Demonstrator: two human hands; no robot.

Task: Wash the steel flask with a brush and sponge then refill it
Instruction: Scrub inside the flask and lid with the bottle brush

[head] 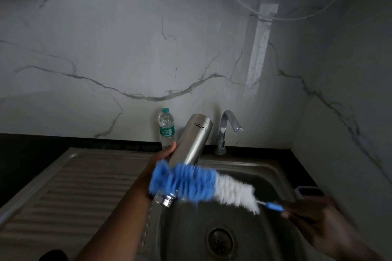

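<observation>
1. Currently the left hand [163, 159] grips the steel flask [191, 146] around its middle, fingers wrapped behind the body, holding it over the sink [244, 229] with the open mouth tipped down toward the person and the base pointing up at the wall.
2. Below that grip, a thin stream of water appears to run from the mouth into the basin.
3. The right hand [318, 218] pinches the blue handle of the bottle brush [201, 184]; its bristle head lies across the flask's lower end, just under the left hand's grip and outside the mouth.
4. Judging by its smooth, polished wall, the flask is stiff and will be slippery when wet, so a full wrap round the mid-body seems safer than a fingertip hold near the neck.
5. The brush looks light, with soft bristles on a thin stem that will probably flex; holding near the bristles would likely steer it better.
6. Beyond the flask stand a tap [227, 129] and a plastic water bottle [167, 127], well clear of both hands.
</observation>
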